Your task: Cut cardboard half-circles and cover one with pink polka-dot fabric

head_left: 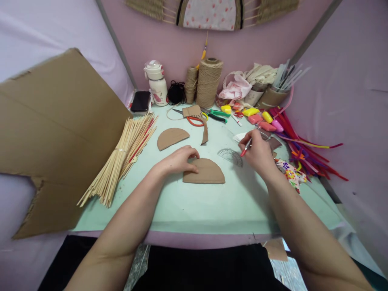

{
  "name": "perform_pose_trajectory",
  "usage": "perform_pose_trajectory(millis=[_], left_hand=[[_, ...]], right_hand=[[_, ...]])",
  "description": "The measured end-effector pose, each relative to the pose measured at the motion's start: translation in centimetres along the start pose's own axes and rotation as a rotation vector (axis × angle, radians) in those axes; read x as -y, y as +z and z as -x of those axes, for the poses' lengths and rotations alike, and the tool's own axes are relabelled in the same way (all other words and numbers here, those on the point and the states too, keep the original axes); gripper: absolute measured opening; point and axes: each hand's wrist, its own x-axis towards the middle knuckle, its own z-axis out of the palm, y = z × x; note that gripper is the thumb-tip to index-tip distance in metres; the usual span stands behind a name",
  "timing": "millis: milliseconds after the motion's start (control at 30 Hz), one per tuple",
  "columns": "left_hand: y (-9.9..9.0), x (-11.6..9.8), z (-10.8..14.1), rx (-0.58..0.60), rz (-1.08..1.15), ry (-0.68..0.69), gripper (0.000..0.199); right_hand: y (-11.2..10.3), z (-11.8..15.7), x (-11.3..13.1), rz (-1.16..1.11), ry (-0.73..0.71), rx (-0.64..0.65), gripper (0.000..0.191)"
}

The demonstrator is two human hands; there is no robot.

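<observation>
Head view: L hand (pixel 179 161) w/ fingers curved & parted from thumb, thumb resting on L part of card half-disc (pixel 209 173), which lies flat on table (pixel 212 210), straight edge toward wearer. R hand (pixel 258 153), fingers pinching pen (pixel 246 148), red end down-L, above table. Protractor (pixel 229 157) btwn half-disc & R hand, flat. 2nd half-disc (pixel 172 138) beyond L hand, apart from 1st. Farther back: scissors (pixel 194 123), pliers (pixel 220 113), twine (pixel 209 85). Far L: banded sticks (pixel 119 153) nr lg. cardboard sheet (pixel 69 121). Far R: pipe cleaners (pixel 315 155), various colours
</observation>
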Motion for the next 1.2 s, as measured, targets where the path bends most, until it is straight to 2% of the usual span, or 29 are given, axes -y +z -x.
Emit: perform_pose_trajectory(millis=[100, 200, 300, 433, 500, 667, 867, 967, 1067, 1200], left_hand=[[0.5, -0.1, -0.4, -0.021, 0.012, 0.002, 0.025], [1.1, 0.2, -0.8, -0.108, 0.019, -0.024, 0.009], [1.4, 0.6, -1.1, -0.244, -0.02, -0.082, 0.016], [1.4, 0.9, -1.1, -0.516, -0.056, -0.188, 0.03], [1.2, 0.8, -1.0, -0.58, -0.038, -0.18, 0.036], [1.2, 0.4, -0.9, -0.525, 0.052, -0.153, 0.023], [1.0, 0.7, -1.0, -0.546, 0.061, -0.194, 0.022], [0.8, 0.7, -1.0, -0.546, 0.096, -0.22, 0.019], [0.7, 0.1, -1.0, -0.482, 0.312, -0.269, 0.013], [1.1, -1.5, -1.0, -0.32, 0.807, -0.333, 0.025]], right_hand=[[0.6, 1.7, 0.8, -0.149, -0.017, 0.167, 0.018], [1.7, 2.7, 1.0, -0.139, -0.018, 0.208, 0.014], [2.1, 3.0, 0.8, -0.102, 0.01, 0.155, 0.013], [1.6, 2.9, 0.5, -0.072, 0.035, 0.091, 0.015], [1.4, 2.9, 0.4, -0.089, 0.041, 0.083, 0.014], [1.2, 3.0, 0.5, -0.223, 0.047, 0.1, 0.013], [0.9, 3.9, 1.3, -0.438, 0.041, 0.278, 0.013], [0.9, 4.9, 1.9, -0.545, 0.103, 0.296, 0.017], [1.2, 6.0, 2.7, -0.728, 0.204, 0.267, 0.022], [2.0, 7.0, 4.2, -0.911, 0.3, 0.209, 0.026]])
